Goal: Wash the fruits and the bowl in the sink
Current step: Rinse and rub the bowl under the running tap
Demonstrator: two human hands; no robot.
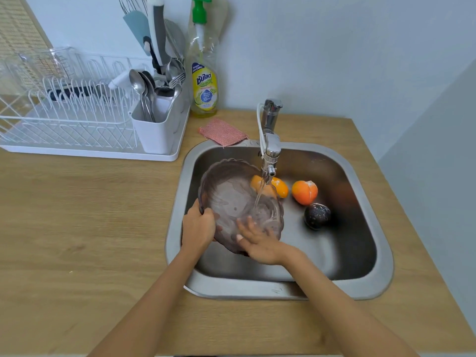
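Bowl (231, 191), translucent, scalloped, seemingly plastic, steel sink (381, 228), round fruits (304, 192)

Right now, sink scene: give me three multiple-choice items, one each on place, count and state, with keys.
1. Where does the pink mesh scrubbing pad lie?
A. on the wooden counter by the steel sink's rim
B. in the white dish rack
C. inside the bowl

2. How many fruits lie in the sink?
A. one
B. three
C. five

3. The chrome tap is:
A. off
B. running into the translucent brown scalloped bowl
C. removed

Key: A, pad sits behind the rim; B, two orange fruits and one dark fruit; B, a stream falls into the bowl.
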